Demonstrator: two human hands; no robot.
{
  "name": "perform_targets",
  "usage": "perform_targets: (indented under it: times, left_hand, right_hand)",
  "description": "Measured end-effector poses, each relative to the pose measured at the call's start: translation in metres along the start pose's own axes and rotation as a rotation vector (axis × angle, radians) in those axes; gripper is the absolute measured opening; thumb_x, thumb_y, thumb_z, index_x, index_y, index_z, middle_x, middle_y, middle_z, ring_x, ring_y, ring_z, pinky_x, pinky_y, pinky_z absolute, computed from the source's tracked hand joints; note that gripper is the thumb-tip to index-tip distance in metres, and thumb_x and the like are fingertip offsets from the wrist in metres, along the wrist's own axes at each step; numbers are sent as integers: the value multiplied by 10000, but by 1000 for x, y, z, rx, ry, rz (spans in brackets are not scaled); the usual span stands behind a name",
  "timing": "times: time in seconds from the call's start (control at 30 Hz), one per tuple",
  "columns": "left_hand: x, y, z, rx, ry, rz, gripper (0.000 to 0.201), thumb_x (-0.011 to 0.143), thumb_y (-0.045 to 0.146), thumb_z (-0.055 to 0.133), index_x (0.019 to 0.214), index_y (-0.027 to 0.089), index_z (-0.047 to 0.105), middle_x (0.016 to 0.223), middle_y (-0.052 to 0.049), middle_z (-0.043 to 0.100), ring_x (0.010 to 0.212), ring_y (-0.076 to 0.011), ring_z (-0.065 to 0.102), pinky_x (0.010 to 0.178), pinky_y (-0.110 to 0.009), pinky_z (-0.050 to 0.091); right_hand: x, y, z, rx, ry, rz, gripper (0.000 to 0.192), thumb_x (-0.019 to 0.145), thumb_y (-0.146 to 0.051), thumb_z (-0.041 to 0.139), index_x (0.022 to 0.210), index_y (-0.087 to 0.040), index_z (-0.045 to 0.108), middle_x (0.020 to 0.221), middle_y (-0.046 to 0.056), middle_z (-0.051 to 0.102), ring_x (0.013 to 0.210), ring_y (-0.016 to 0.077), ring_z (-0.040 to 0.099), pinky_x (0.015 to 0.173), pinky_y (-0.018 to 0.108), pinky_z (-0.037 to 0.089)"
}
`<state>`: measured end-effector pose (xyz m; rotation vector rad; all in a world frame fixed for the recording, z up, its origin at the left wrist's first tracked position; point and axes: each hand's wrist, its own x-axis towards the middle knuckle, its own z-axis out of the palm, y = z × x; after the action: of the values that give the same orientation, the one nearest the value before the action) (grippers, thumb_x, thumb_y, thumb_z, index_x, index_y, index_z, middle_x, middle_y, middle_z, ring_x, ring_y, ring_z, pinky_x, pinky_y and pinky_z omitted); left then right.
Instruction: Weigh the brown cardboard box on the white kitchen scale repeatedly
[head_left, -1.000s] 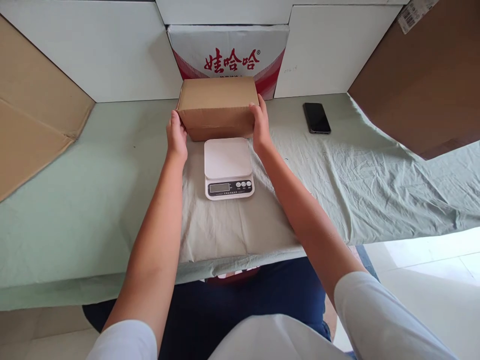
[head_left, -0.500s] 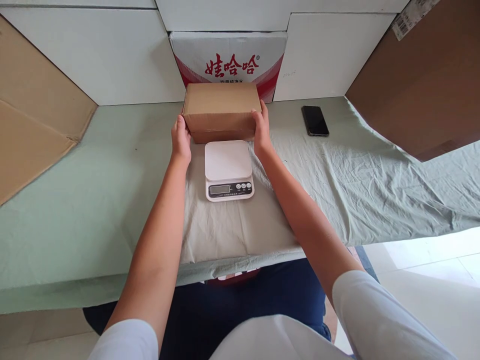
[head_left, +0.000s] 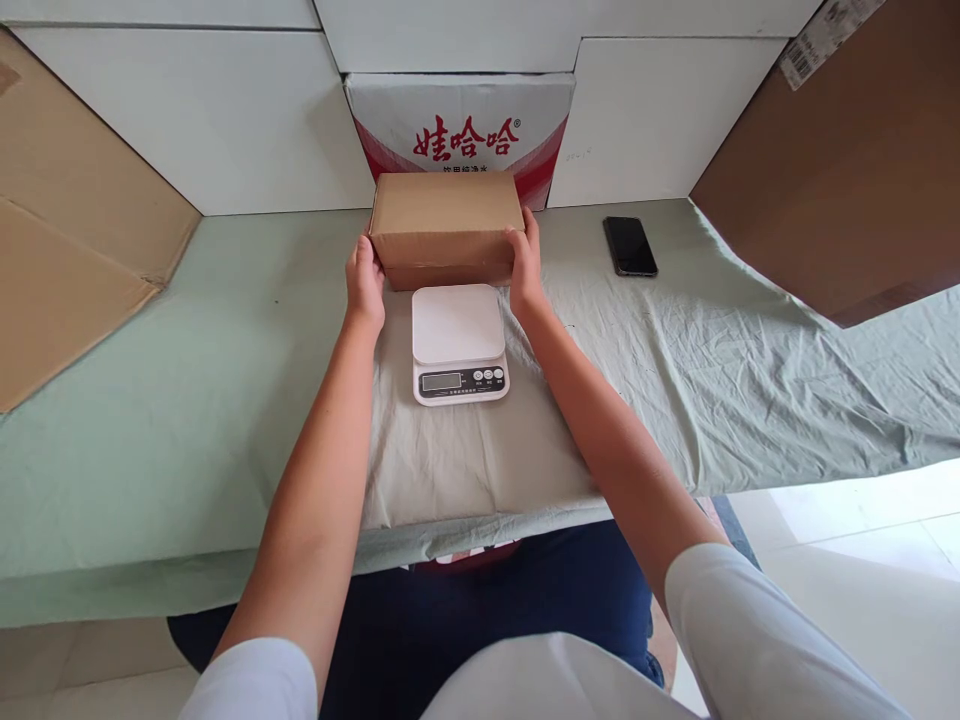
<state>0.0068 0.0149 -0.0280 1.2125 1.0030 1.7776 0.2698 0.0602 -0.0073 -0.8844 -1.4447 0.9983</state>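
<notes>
A closed brown cardboard box (head_left: 446, 226) sits on the green cloth just behind a small white kitchen scale (head_left: 458, 342). My left hand (head_left: 364, 282) presses against the box's left end and my right hand (head_left: 523, 262) against its right end, so the box is gripped between both. The scale's white platform is bare and its display faces me.
A black phone (head_left: 630, 246) lies on the cloth (head_left: 225, 400) to the right. A red-and-white carton (head_left: 460, 125) stands behind the box against white panels. Large cardboard sheets lean at the far left (head_left: 67, 240) and upper right (head_left: 847, 170). The table's front edge is near my lap.
The box, held between both hands, has come down and moved slightly away from me, ending on the cloth right behind the scale. The hands stayed on its ends.
</notes>
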Motion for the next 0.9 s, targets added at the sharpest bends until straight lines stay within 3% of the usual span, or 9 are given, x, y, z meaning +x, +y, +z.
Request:
perform_targets:
  times: [0.2,0.3,0.4,0.5,0.63,0.9]
  left_hand:
    - [8,-6,-12,56,15,-30,1012,867,1062,510,1400,237,750,1736,-114,612,1762,-314,360,1330,-510,375]
    - [12,-8,-15,78,59,-62,1138,816,1105,474,1491,213,687,1824,-78,510,1752,-309,373,1359,-528,340]
    - [11,-6,-13,83,51,-78,1123,858,1099,388,1448,203,720,1811,-60,529,1764,-299,347,1382,-551,308]
    - [6,-2,-9,77,24,-64,1012,897,1044,471,1418,225,758,1751,-90,602,1766,-290,354,1390,-500,343]
    - [-1,3,-5,40,26,-57,922,814,1018,648,1324,266,805,1663,-116,682,1726,-327,438,1369,-421,438]
    - [0,-5,-5,5,65,-76,830,884,953,670,1265,225,795,1594,-167,722,1658,-360,535,1340,-471,495]
  right_hand:
    - [8,8,-6,91,79,125,1113,812,-1030,391,1736,-413,321,1923,-31,263,1846,296,190,1510,599,213]
    - [11,11,-10,132,128,150,1100,813,-1012,435,1731,-415,331,1930,-38,241,1850,301,177,1516,601,186]
    - [12,15,-14,91,88,157,1131,803,-1034,405,1734,-398,320,1928,-17,246,1860,308,143,1510,601,199]
    - [10,15,-14,97,87,166,1097,808,-1005,439,1706,-382,349,1912,6,294,1845,315,194,1495,590,251]
    - [3,10,-9,158,126,188,911,859,-844,561,1618,-355,443,1837,25,432,1774,312,359,1475,584,316]
    - [-6,1,1,185,68,78,677,941,-758,551,1459,-322,571,1603,55,674,1587,283,582,1407,527,454]
